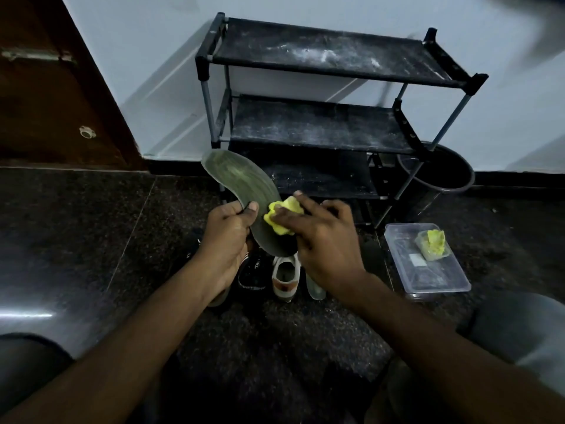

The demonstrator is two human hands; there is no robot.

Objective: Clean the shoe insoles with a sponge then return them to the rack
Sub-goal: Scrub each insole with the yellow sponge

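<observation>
– Left hand [227, 237] first: what has it got?
– In the head view, thumb and fingers are curled round the edge of a dark insole [241, 185], pinching it near the middle. It holds the insole up off the floor [91, 224], with the toe end tilted away toward the rack [321, 123].
– And the right hand [324, 243]?
– It holds a crumpled yellow sponge [282, 217], with the thumb laid across it, and presses it against the insole's lower half, just beside the left thumb.
– So which step is this?
– Scrubbing, I'd judge. The toe half shows pale streaks, though I can't tell whether that's dirt or wear.
– Anything else around?
– A white shoe [286, 278] and a black shoe [253, 276] lie on the floor below the hands. To the right, a clear plastic box [440, 280] holds a second sponge [432, 243]. A dark bucket [440, 175] stands by the rack's right legs.
– What does the next move call for?
– Probably strokes up toward the toe, with the left grip firm enough that the bendy insole doesn't fold under the pressure. Returning it to the rack comes afterwards.
</observation>
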